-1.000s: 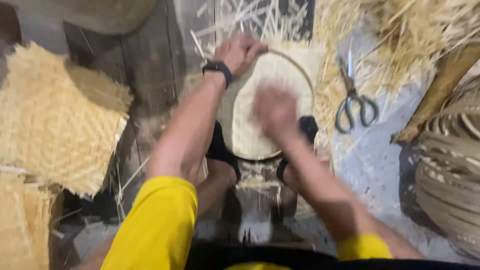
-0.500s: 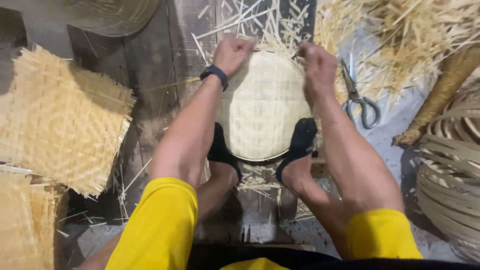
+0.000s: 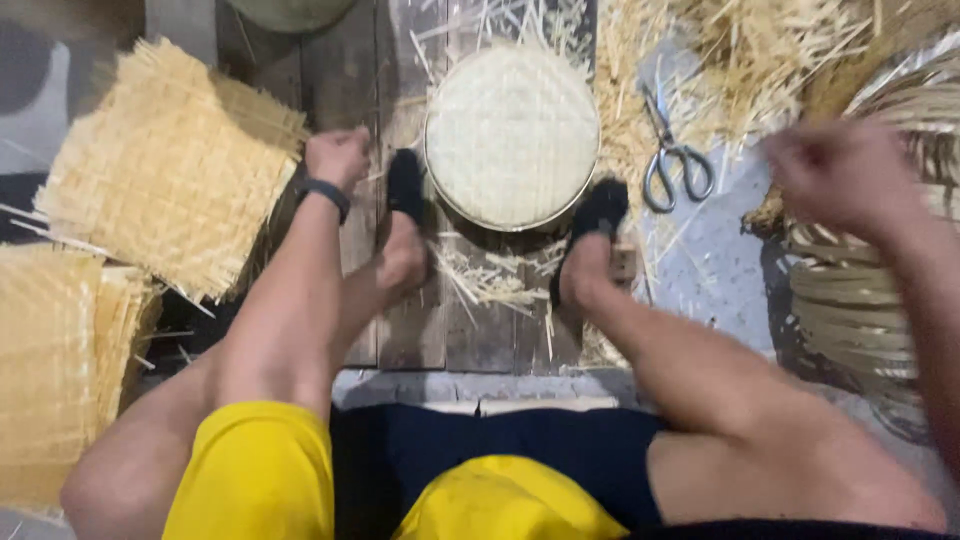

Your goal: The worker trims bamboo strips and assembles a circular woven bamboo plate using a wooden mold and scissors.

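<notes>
A round woven bamboo tray (image 3: 512, 132) with a rim hoop lies on dark wooden planks between my two feet in black slippers. My left hand (image 3: 338, 157) is a loose fist left of the tray, apart from it, beside a woven bamboo mat (image 3: 170, 170); it holds nothing I can see. My right hand (image 3: 838, 175) is blurred at the far right, fingers closed, over a stack of coiled bamboo hoops (image 3: 860, 290). Whether it grips a hoop strip is unclear.
Metal scissors (image 3: 672, 150) lie on the floor right of the tray. Loose bamboo strips (image 3: 760, 50) are piled at the top right. More woven mats (image 3: 60, 360) are stacked at the lower left. Trimmings (image 3: 490, 280) litter the planks below the tray.
Both hands have left the tray's rim. My left hand dropped back to the left, my right swung far right to the hoop stack. The tray now lies flat between my feet.
</notes>
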